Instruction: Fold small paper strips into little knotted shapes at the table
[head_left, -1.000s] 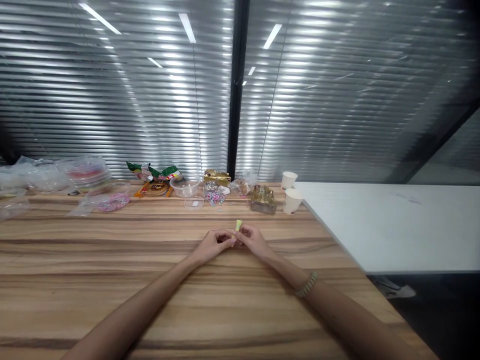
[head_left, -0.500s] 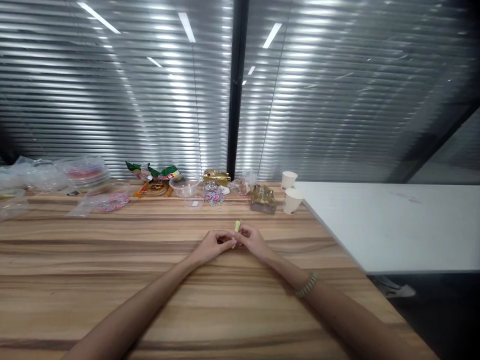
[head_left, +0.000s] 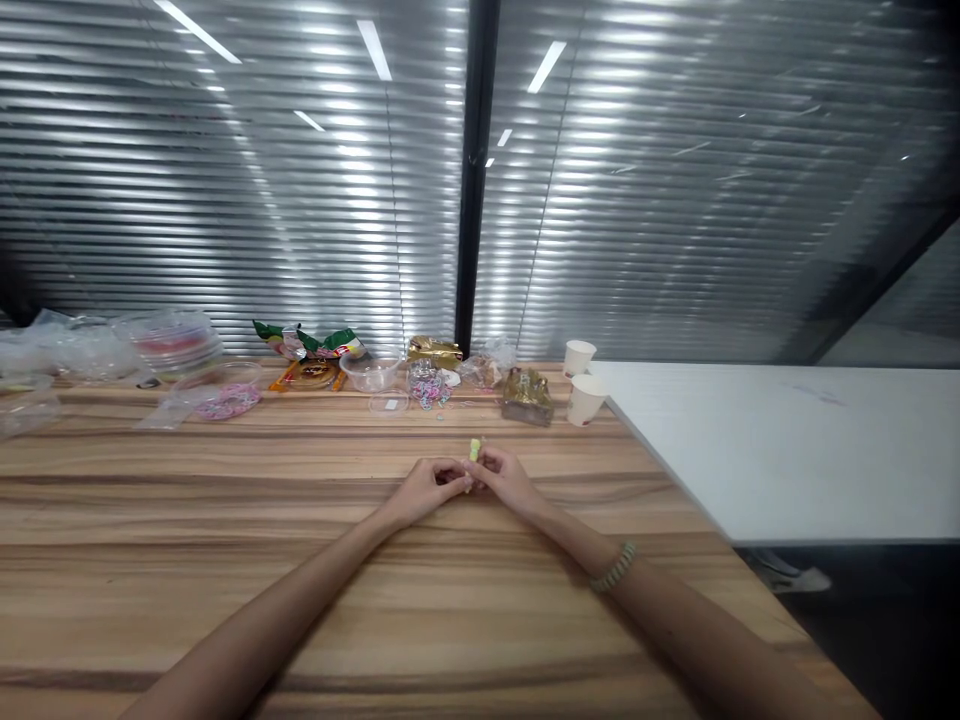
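Between my fingertips, over the middle of the wooden table [head_left: 315, 590], is a small pale-yellow object [head_left: 475, 450], narrow and upright, its kind too small to make out. My left hand [head_left: 429, 490] pinches its lower part from the left, thumb and fingers pressed together. From the right, my right hand [head_left: 507, 482] grips it with thumb and forefinger, and the fingers hide much of it. A beaded bracelet [head_left: 615, 568] circles my right forearm.
Along the back stand paper cups [head_left: 586, 400], a gold-topped box [head_left: 527, 397], a clear bowl [head_left: 371, 373], a jar of colourful bits [head_left: 426, 382], green snack packaging [head_left: 319, 343] and stacked plastic lids [head_left: 169, 345]. A white table [head_left: 810, 450] adjoins on the right.
Both hands stay in nearly the same place, still pinching the yellow object. Only a very slight shift of the view shows.
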